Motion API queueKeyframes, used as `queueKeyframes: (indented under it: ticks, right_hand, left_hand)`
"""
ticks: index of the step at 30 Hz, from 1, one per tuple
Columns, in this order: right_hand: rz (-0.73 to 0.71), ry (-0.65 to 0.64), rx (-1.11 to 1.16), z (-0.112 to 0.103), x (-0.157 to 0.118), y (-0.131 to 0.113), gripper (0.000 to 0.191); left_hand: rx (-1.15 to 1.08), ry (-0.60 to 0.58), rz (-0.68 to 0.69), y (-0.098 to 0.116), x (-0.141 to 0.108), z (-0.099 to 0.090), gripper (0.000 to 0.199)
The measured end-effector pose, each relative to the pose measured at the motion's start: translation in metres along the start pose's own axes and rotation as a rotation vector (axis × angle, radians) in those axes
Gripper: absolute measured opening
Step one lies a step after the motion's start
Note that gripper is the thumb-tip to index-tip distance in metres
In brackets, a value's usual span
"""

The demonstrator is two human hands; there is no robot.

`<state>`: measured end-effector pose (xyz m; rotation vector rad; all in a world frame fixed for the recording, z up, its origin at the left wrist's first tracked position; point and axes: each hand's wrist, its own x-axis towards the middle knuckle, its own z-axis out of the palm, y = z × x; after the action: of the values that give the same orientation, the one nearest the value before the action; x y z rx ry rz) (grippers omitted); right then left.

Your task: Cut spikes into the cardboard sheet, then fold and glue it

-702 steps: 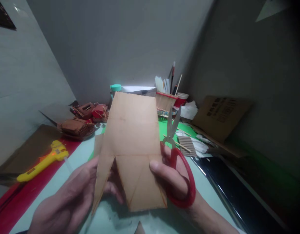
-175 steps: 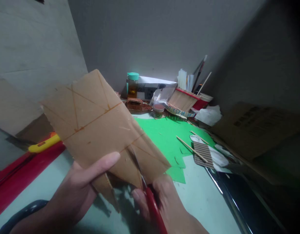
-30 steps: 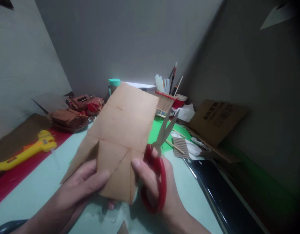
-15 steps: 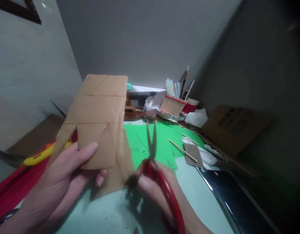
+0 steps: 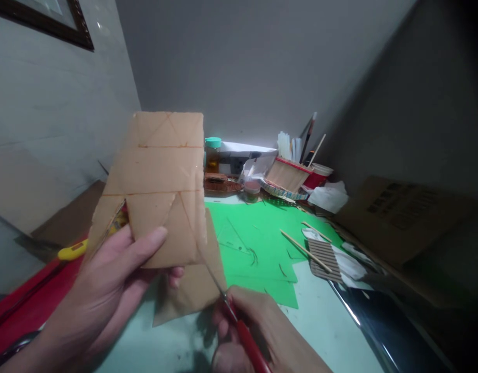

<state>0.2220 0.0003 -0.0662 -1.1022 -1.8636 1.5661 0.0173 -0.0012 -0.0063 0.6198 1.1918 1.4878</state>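
My left hand [image 5: 107, 280] holds up a brown cardboard sheet [image 5: 157, 176] marked with orange lines, thumb across its lower front. My right hand [image 5: 250, 326] grips red-handled scissors [image 5: 239, 326]. Their thin blades [image 5: 210, 267] point up and left, meeting the sheet at its lower right edge. A flap of the same brown cardboard [image 5: 192, 290] hangs below and behind the blades. How far the blades stand apart cannot be made out.
Green paper [image 5: 258, 243] lies on the pale desk [image 5: 320, 316]. A yellow glue gun [image 5: 70, 251] rests on red board at left. Sticks and a corrugated scrap [image 5: 324, 254] lie right. A jar [image 5: 212, 154], brush cup [image 5: 289, 173] and leaning cardboard [image 5: 398, 212] stand behind.
Over the last second the sheet swung upright and left. The scissors dropped from pointing straight up beside it and tilted, their blades now meeting the sheet's lower right edge.
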Motion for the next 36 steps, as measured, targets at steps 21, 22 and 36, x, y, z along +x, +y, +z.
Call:
queueKeyframes:
  ticks: [21, 22, 36]
  right_hand:
    - [0.088, 0.006, 0.116, -0.006, -0.008, -0.032, 0.033]
    - [0.095, 0.006, 0.101, -0.006, -0.009, -0.031, 0.033]
    - [0.136, 0.025, -0.007, -0.002, -0.004, -0.023, 0.033]
  left_hand:
    - [0.081, -0.151, -0.002, -0.014, -0.006, 0.009, 0.028]
    - [0.061, -0.143, -0.014, -0.015, -0.005, 0.009, 0.031]
    - [0.013, -0.138, -0.077, -0.019, 0.000, 0.013, 0.024]
